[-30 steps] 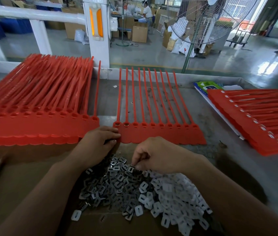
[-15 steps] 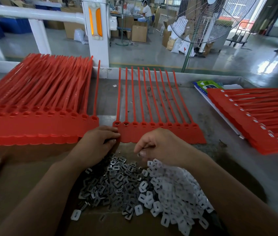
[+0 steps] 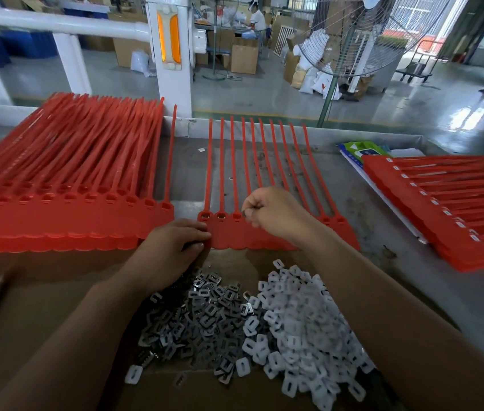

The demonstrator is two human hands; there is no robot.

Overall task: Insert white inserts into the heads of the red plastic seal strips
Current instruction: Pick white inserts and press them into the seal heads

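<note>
I am watching the middle sheet of red seal strips (image 3: pixel 228 235) lying flat on the grey table (image 3: pixel 353 209), with its heads toward me and its tails pointing away. The left hand (image 3: pixel 172 247) is pinching the sheet's near-left corner, with the fingers curled over the edge. The right hand (image 3: pixel 276 213) is hovering over the row of heads, about the fourth from the left. Its fingers are curled, and the thumb and forefinger are pinching a small piece (image 3: pixel 246 214). I am not managing to tell whether that piece is white or grey. The three heads (image 3: pixel 221 215) to the left of that hand are showing dark slots.

A second ago the right hand was digging in the heap of loose parts. Half a second ago it was lifting off the heap at the sheet's near edge, and now it is sitting up over the heads. The left hand is keeping the same grip, and the sheet is lying where it was.

Under both forearms, brown cardboard (image 3: pixel 42 307) is carrying two heaps that touch: white inserts (image 3: pixel 303 318) on the right and grey metal clips (image 3: pixel 205 315) on the left. I am unable to tell whether the cardboard has walls. A thick stack of red strips (image 3: pixel 56 221) is lying just left of the middle sheet. A second stack (image 3: pixel 442 215) is lying well apart on the right, and its heads are carrying white pieces.
</note>
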